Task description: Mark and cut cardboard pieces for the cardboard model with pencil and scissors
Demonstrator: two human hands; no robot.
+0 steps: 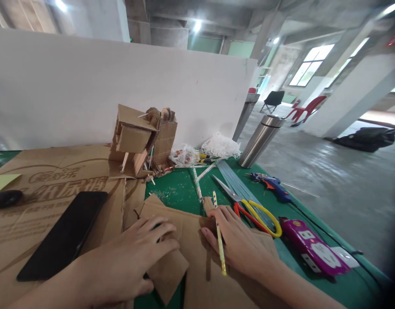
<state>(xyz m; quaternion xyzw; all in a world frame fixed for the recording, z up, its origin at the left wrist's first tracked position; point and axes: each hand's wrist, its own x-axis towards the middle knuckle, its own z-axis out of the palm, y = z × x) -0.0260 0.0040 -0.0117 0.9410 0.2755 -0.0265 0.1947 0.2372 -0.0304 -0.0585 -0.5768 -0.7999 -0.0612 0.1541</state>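
My right hand (231, 236) has a yellow patterned pencil (220, 246) tucked between its thumb and fingers. Its fingertips rest by a narrow cardboard strip (208, 205) at the edge of a larger cardboard sheet (197, 274). My left hand (142, 253) has its fingers apart and curved over a small cut cardboard piece (170, 270); whether it presses on that piece I cannot tell. Just beyond the right hand lie scissors (249, 210) with red and yellow handles, on top of translucent glue sticks (238, 180).
A cardboard construction (136, 141) stands at the back against a white panel (126, 86). A black phone (64, 236) lies at left. At right are a steel flask (262, 141), a blue glue gun (271, 186) with its cord, and a purple case (313, 249) near the table edge.
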